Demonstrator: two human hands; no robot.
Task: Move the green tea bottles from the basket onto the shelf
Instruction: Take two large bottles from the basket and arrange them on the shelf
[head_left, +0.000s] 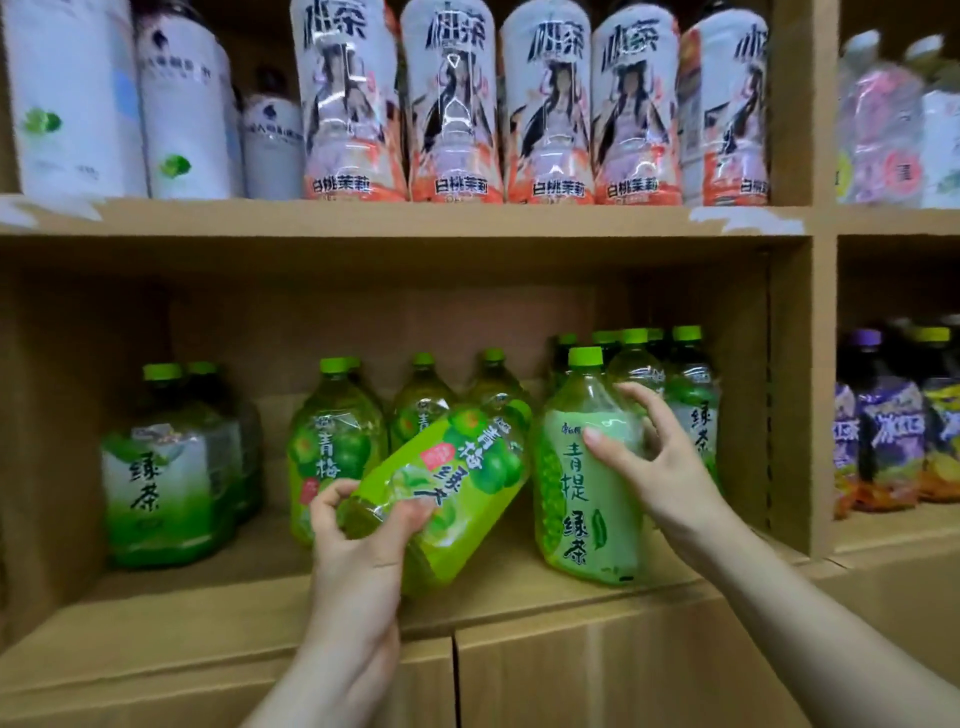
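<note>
My left hand (358, 551) grips the bottom end of a green plum tea bottle (447, 483), which is tilted with its top leaning back to the right over the cardboard shelf (218, 613). My right hand (654, 462) rests its fingers on the upper side of an upright pale green tea bottle (582, 499) standing at the shelf's front right. Several more green tea bottles (332, 447) stand behind, and a white-and-green one (166, 467) is at the left. No basket is in view.
The upper shelf (415, 218) carries white and peach-labelled bottles (452, 104). A vertical cardboard divider (789, 395) closes the compartment on the right; purple-labelled bottles (888, 431) stand beyond it. Bare shelf floor lies between the left bottle and the middle group.
</note>
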